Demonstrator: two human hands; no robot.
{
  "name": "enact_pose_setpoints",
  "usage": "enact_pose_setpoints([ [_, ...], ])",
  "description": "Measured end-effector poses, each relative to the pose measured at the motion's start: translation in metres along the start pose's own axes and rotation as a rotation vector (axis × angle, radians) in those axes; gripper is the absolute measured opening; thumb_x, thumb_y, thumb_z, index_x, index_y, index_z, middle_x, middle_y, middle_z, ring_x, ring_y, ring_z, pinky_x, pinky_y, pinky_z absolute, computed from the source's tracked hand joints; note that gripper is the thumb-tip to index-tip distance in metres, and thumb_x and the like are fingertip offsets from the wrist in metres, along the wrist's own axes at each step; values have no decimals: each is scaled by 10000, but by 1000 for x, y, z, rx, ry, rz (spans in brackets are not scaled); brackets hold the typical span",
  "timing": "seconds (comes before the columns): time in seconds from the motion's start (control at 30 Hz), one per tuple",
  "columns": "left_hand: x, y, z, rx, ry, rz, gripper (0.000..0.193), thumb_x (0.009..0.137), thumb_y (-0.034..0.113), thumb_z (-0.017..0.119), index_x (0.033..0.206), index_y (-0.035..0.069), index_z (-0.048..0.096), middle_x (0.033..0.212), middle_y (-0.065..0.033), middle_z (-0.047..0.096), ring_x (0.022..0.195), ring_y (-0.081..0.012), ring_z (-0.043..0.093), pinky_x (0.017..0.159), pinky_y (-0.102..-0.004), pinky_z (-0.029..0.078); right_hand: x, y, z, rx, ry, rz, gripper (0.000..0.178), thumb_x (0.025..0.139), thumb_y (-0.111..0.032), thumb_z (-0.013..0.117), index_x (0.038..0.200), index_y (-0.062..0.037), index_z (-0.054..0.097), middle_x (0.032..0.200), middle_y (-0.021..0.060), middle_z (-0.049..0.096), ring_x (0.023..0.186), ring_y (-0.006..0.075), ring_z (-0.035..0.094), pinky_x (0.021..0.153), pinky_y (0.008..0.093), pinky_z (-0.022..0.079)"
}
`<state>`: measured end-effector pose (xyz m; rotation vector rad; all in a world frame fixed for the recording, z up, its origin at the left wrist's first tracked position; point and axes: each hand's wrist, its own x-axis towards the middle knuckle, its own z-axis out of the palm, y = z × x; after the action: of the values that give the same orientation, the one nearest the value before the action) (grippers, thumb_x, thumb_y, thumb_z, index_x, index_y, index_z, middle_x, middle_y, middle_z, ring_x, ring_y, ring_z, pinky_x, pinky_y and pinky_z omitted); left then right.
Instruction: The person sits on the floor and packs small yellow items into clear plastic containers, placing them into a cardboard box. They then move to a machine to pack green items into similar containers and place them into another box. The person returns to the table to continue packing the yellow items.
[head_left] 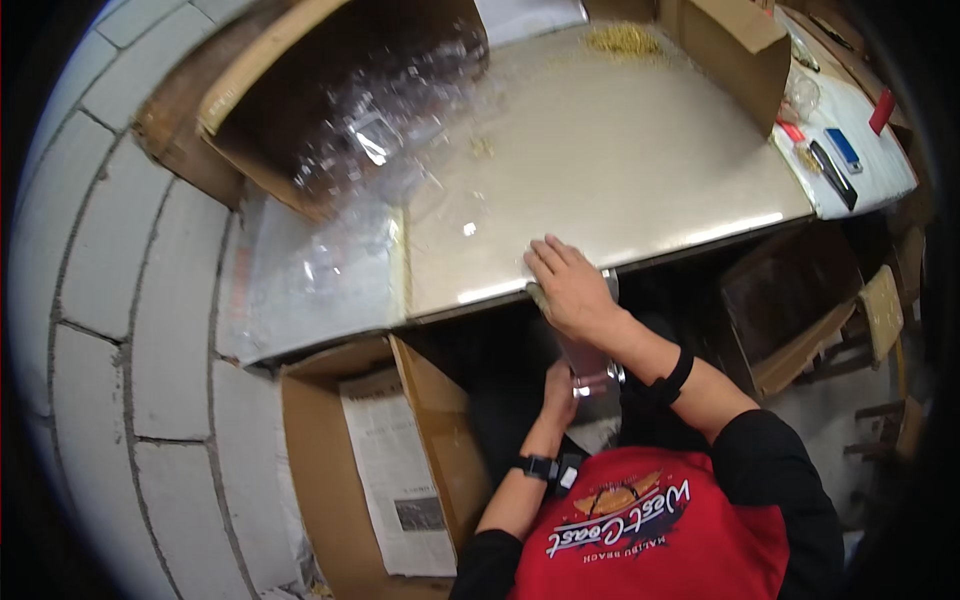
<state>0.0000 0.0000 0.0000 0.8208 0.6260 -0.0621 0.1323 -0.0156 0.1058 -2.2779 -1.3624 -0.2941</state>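
Low in front of my body, past the table's front edge, my left hand [560, 394] is closed around the lower side of a clear plastic box [592, 378]. The box looks pinkish where my shirt shows through, and its edges shine. My right hand [577, 292] lies over the box's upper end at the table edge, its fingers stretched out toward the tabletop. That hand hides much of the box, and whether anything is inside I cannot tell.
A metal-topped table [600, 130] spans the front. An open carton [270, 80] spills clear plastic pieces [385, 130]. Golden bits [623, 40] lie at the back. A knife [832, 175] and blue case [843, 150] lie right. Another carton [430, 440] stands at lower left.
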Motion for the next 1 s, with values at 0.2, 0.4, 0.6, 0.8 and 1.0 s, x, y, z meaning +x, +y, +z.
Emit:
enact_pose_setpoints([
  [0.2,-3,-14,-19,-163,-51,51,398,968,302,329,1170,-20,449,1061,-158,589,828,-318,648,610,-382,556,-41,5,-51,161,-66,-17,370,764,-71,568,1130,-25,533,1236,137,499,1207,296,429,972,379,395],
  [0.4,-2,-20,-22,-138,-30,90,407,969,345,327,1152,18,483,1025,-134,610,817,-236,652,557,-371,568,-89,14,-65,412,-58,-26,462,640,142,492,1070,-10,566,1111,152,573,1044,329,554,858,371,481],
  [0.6,-7,-25,-24,-138,-43,65,429,960,387,344,1143,30,494,983,-101,620,791,-208,649,568,-356,560,-131,8,-26,549,-112,78,426,656,122,502,1057,-7,571,1043,179,582,979,352,568,844,371,477],
  [0.8,-5,-37,-47,-122,12,157,469,962,398,348,1183,10,491,1102,-104,588,982,-211,590,808,-373,492,-137,-12,-4,360,-325,-101,329,671,-26,592,999,-38,575,961,109,581,907,304,548,753,368,496],
  [1.0,4,-41,-47,-85,43,49,420,957,379,387,1127,19,521,1001,-84,600,843,-188,613,685,-353,514,-147,-11,8,245,-454,-195,235,685,-86,596,912,-26,609,924,104,581,888,275,566,734,351,500],
])
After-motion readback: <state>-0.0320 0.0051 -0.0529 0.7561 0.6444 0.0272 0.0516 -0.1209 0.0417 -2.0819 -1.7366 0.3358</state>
